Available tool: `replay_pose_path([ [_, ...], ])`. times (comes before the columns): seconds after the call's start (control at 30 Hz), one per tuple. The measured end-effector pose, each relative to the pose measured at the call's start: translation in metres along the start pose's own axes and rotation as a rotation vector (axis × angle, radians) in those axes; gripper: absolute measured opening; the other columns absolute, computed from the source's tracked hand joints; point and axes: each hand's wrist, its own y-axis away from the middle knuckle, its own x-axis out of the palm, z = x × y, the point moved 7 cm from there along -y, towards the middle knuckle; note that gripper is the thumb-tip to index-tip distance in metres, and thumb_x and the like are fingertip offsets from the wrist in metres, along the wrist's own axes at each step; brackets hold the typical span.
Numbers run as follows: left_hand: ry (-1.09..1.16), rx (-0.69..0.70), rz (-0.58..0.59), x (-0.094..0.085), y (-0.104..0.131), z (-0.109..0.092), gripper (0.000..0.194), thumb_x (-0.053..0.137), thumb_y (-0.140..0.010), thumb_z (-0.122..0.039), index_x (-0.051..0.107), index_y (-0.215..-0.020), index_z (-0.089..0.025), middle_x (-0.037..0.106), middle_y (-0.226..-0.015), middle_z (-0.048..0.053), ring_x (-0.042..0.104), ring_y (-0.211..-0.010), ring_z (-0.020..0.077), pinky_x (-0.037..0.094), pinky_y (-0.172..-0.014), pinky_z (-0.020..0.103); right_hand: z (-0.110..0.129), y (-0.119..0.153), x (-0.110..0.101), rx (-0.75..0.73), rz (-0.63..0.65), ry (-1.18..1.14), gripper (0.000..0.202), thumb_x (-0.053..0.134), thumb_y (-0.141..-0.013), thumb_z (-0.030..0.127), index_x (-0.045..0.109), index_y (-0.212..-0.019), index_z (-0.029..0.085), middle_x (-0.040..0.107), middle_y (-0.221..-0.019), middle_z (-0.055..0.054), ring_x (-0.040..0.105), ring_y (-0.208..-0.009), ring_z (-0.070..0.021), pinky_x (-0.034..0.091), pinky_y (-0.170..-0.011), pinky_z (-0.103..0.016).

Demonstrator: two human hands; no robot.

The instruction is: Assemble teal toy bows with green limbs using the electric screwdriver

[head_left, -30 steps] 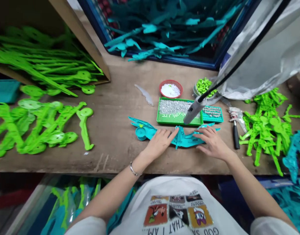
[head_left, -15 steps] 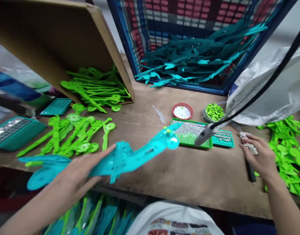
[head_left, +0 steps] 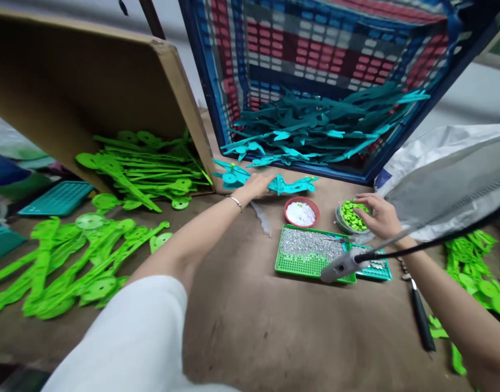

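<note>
My left hand [head_left: 258, 186] is stretched to the back of the table, closed on a turquoise plastic part [head_left: 293, 185] that lies in front of the blue crate. Over the bowl of small green pieces [head_left: 353, 215] hovers my right hand [head_left: 378, 213], its fingers apart and nothing seen in them. Left of that bowl stands a red basket [head_left: 302, 212] with white pieces. A green tray [head_left: 301, 261] holds many small metal pieces, and a turquoise tray [head_left: 378, 268] with round metal pieces sits beside it.
A tool with a black handle [head_left: 422, 318] lies at the right. Green plastic parts [head_left: 98, 261] spread at the left, more in a cardboard box [head_left: 168, 60]. The crate [head_left: 211, 71] holds turquoise parts. A grey nozzle on a cable [head_left: 342, 267] hangs over the green tray.
My left hand has carried the turquoise part away from me to the crate's front edge. My right hand has left the black-handled tool and moved up to the green pieces. The view has shifted.
</note>
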Motion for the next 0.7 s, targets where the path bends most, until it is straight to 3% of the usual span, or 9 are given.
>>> replay_pose_path([
  [0.17, 0.023, -0.007, 0.079, 0.05, -0.024, -0.001, 0.079, 0.073, -0.088, -0.036, 0.037, -0.156, -0.018, 0.066, -0.141, 0.017, 0.064, -0.126, 0.0293, 0.047, -0.104, 0.036, -0.029, -0.06, 0.047, 0.042, 0.085, -0.035, 0.027, 0.069, -0.089, 0.038, 0.074, -0.111, 0.023, 0.076, -0.116, -0.011, 0.072, -0.109, -0.0291, 0.057, -0.101, -0.05],
  [0.27, 0.039, 0.017, 0.111, 0.066, -0.028, -0.001, 0.083, 0.075, -0.084, -0.037, 0.037, -0.157, -0.021, 0.068, -0.139, 0.016, 0.066, -0.124, 0.0303, 0.049, -0.103, 0.038, -0.058, -0.098, 0.08, 0.175, 0.135, -0.082, 0.033, 0.072, -0.085, 0.039, 0.074, -0.113, 0.022, 0.077, -0.112, -0.01, 0.073, -0.1, -0.0276, 0.059, -0.096, -0.047],
  [0.33, 0.053, 0.039, 0.124, 0.065, -0.036, 0.004, 0.082, 0.075, -0.083, -0.038, 0.041, -0.156, -0.025, 0.069, -0.137, 0.012, 0.067, -0.122, 0.0292, 0.05, -0.102, 0.037, -0.077, -0.124, 0.105, 0.271, 0.161, -0.114, 0.034, 0.073, -0.083, 0.037, 0.072, -0.113, 0.022, 0.078, -0.112, -0.01, 0.074, -0.099, -0.0263, 0.06, -0.095, -0.045],
  [0.43, 0.06, 0.014, 0.068, 0.046, -0.059, 0.026, 0.076, 0.069, -0.087, -0.039, 0.041, -0.157, -0.028, 0.061, -0.148, 0.011, 0.06, -0.132, 0.0278, 0.047, -0.109, 0.036, -0.098, -0.164, 0.142, 0.332, 0.159, -0.095, 0.035, 0.07, -0.085, 0.033, 0.069, -0.117, 0.019, 0.077, -0.113, -0.011, 0.074, -0.1, -0.0261, 0.06, -0.096, -0.045],
  [0.57, 0.017, -0.256, -0.075, 0.021, -0.093, 0.085, 0.068, 0.058, -0.097, -0.033, 0.035, -0.158, -0.011, 0.045, -0.154, 0.027, 0.043, -0.145, 0.0406, 0.038, -0.117, 0.055, -0.108, -0.214, 0.193, 0.288, 0.172, -0.011, 0.046, 0.067, -0.087, 0.026, 0.061, -0.131, 0.015, 0.071, -0.127, -0.018, 0.068, -0.117, -0.0311, 0.055, -0.106, -0.051],
  [0.7, 0.01, -0.424, -0.037, 0.036, -0.108, 0.129, 0.086, 0.075, -0.089, -0.031, 0.032, -0.158, -0.006, 0.045, -0.148, 0.034, 0.046, -0.139, 0.0477, 0.041, -0.11, 0.062, -0.104, -0.251, 0.237, 0.167, 0.217, 0.051, 0.058, 0.064, -0.089, 0.021, 0.051, -0.145, 0.011, 0.058, -0.145, -0.023, 0.055, -0.136, -0.0359, 0.043, -0.118, -0.055],
])
